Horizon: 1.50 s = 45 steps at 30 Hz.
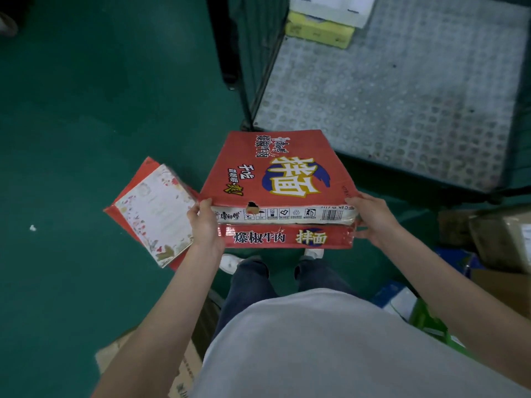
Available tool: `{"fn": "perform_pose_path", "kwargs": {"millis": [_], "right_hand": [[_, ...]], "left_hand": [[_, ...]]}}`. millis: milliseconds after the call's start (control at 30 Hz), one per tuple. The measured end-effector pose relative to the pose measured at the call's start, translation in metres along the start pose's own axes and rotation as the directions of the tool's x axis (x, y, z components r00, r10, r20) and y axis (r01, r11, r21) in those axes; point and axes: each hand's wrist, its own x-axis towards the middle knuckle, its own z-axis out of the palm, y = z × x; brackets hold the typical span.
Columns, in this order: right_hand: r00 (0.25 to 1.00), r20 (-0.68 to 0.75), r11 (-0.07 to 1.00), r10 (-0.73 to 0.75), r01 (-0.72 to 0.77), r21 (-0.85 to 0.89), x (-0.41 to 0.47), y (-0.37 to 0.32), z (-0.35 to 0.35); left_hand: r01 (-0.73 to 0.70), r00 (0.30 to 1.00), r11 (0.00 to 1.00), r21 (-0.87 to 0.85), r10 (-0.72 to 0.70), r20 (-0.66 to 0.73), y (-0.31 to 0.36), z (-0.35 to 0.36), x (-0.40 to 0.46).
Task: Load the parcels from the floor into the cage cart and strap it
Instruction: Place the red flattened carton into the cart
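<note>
While held flat, red noodle carton (275,170) looks torn.

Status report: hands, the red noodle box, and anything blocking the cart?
Left hand and right hand each grip an end of the red noodle box. Box held up before the cage cart floor. Nothing in the way.

a flat red cardboard noodle carton (275,179) w/ white side panel is held off the green floor (71,124), gripped at its near corners by left hand (205,225) & right hand (373,218), just before the cage cart's grey studded deck (402,96).
</note>
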Motion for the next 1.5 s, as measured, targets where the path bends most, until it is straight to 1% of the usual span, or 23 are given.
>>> {"fn": "perform_pose_path", "kwargs": {"millis": [167, 267, 400, 467, 567, 733, 867, 1067, 1167, 1300, 1400, 1500], "right_hand": [[0.997, -0.073, 0.991, 0.015, -0.005, 0.136, 0.013, -0.008, -0.076], [0.993, -0.117, 0.977, -0.004, 0.029, 0.211, 0.017, -0.015, -0.11], [0.986, -0.165, 0.955, -0.035, 0.082, 0.285, 0.025, -0.029, -0.137], [0.983, -0.182, 0.941, -0.039, 0.097, 0.325, 0.034, -0.042, -0.146], [0.978, -0.204, 0.919, -0.042, 0.118, 0.376, 0.053, -0.065, -0.152], [0.97, -0.242, 0.889, -0.033, 0.139, 0.436, 0.088, -0.119, -0.152], [0.969, -0.248, 0.87, -0.019, 0.139, 0.474, 0.122, -0.172, -0.143], [0.961, -0.276, 0.814, -0.021, 0.177, 0.554, 0.175, -0.246, -0.124], [0.959, -0.281, 0.811, -0.035, 0.191, 0.553, 0.2, -0.276, -0.123], [0.962, -0.27, 0.783, -0.051, 0.206, 0.586, 0.228, -0.315, -0.126], [0.968, -0.242, 0.8, -0.071, 0.2, 0.565, 0.253, -0.345, -0.13], [0.967, -0.243, 0.828, -0.071, 0.193, 0.527, 0.289, -0.371, -0.138]], "left_hand": [[-0.038, 0.997, 0.998, 0.045, 0.035, 0.067, -0.019, 0.083, -0.019], [-0.06, 0.992, 0.995, 0.078, 0.051, 0.115, -0.023, 0.127, -0.032], [-0.08, 0.986, 0.986, 0.144, 0.057, 0.16, -0.017, 0.178, -0.037], [-0.122, 0.979, 0.973, 0.194, 0.086, 0.183, -0.008, 0.205, -0.035], [-0.164, 0.97, 0.961, 0.221, 0.116, 0.214, 0.01, 0.242, -0.025], [-0.159, 0.959, 0.959, 0.234, 0.093, 0.268, 0.05, 0.302, -0.001], [-0.152, 0.953, 0.954, 0.257, 0.073, 0.294, 0.098, 0.353, 0.028], [-0.194, 0.938, 0.949, 0.248, 0.105, 0.332, 0.159, 0.413, 0.07], [-0.201, 0.943, 0.95, 0.241, 0.121, 0.311, 0.179, 0.438, 0.083], [-0.165, 0.956, 0.963, 0.213, 0.103, 0.274, 0.2, 0.471, 0.095], [-0.175, 0.96, 0.964, 0.201, 0.121, 0.253, 0.212, 0.499, 0.111], [-0.196, 0.962, 0.956, 0.217, 0.144, 0.234, 0.224, 0.529, 0.126]]}}
